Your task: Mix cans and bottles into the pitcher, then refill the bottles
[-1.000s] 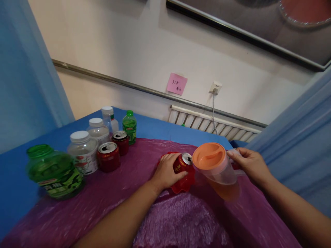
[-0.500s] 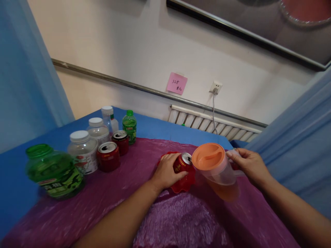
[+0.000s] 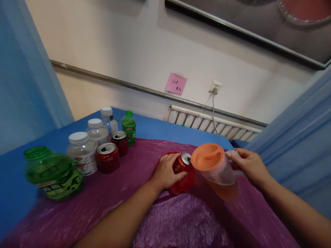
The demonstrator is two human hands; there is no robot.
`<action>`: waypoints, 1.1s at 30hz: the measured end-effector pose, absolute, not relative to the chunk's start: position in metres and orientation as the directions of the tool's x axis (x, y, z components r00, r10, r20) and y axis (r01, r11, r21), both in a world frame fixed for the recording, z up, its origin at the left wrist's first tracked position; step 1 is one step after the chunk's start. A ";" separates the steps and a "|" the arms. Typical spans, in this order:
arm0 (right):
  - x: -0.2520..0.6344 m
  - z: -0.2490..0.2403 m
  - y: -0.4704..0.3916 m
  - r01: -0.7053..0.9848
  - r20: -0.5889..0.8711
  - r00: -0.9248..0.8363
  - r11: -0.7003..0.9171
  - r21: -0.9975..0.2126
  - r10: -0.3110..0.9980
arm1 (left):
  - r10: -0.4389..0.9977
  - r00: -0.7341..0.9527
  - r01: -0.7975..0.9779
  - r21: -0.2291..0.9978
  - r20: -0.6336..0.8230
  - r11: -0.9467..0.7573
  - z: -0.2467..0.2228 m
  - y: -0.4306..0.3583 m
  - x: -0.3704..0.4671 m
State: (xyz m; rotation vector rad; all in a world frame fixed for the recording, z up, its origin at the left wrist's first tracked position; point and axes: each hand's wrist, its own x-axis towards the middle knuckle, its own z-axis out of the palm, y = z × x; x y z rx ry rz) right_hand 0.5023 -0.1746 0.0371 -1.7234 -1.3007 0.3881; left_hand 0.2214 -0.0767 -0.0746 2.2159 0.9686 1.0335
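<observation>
Steadying the red can, the left hand is curling its fingers around the side, over the scalloped red dish on the desk. The right hand is pinching the handle of the clear jug, holding it tilted, its orange lid leaning close to the can's opening. Amber liquid is sitting low in the jug; whether any is flowing, I cannot tell. Gripping the can firmly and tilting gently is probably limiting spills.
</observation>
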 end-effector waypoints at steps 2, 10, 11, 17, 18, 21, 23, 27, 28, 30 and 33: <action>0.502 0.037 -0.175 0.557 0.207 0.387 -0.049 -0.829 0.899 | 0.772 0.461 0.389 0.683 0.437 -0.618 -0.075 -0.077 0.221; 0.502 0.037 -0.178 0.571 0.205 0.382 -0.055 -0.819 0.901 | 0.767 0.463 0.379 0.683 0.445 -0.625 -0.072 -0.078 0.221; 0.502 0.037 -0.178 0.569 0.204 0.383 -0.056 -0.821 0.901 | 0.768 0.463 0.380 0.683 0.443 -0.623 -0.072 -0.079 0.221; 0.500 0.037 -0.177 0.527 0.179 0.389 -0.060 -0.848 0.904 | 0.771 0.457 0.386 0.683 0.442 -0.620 -0.072 -0.079 0.220; 0.501 0.037 -0.177 0.530 0.177 0.390 -0.063 -0.846 0.904 | 0.772 0.456 0.387 0.683 0.442 -0.620 -0.072 -0.079 0.220; 0.505 0.033 -0.176 0.524 0.178 0.392 -0.060 -0.850 0.902 | 0.776 0.452 0.388 0.687 0.440 -0.615 -0.072 -0.079 0.220; 0.507 0.030 -0.176 0.509 0.171 0.390 -0.057 -0.859 0.905 | 0.779 0.449 0.390 0.689 0.438 -0.611 -0.072 -0.079 0.220; 0.509 0.028 -0.175 0.487 0.151 0.385 -0.062 -0.871 0.911 | 0.779 0.450 0.389 0.690 0.436 -0.611 -0.070 -0.080 0.219; 0.508 0.029 -0.175 0.486 0.150 0.386 -0.062 -0.872 0.910 | 0.778 0.452 0.388 0.690 0.436 -0.612 -0.070 -0.080 0.219; 0.507 0.030 -0.176 0.493 0.150 0.386 -0.066 -0.868 0.910 | 0.778 0.454 0.387 0.690 0.434 -0.611 -0.070 -0.080 0.219; 0.505 0.033 -0.177 0.502 0.151 0.387 -0.071 -0.862 0.910 | 0.778 0.454 0.386 0.692 0.434 -0.610 -0.070 -0.080 0.219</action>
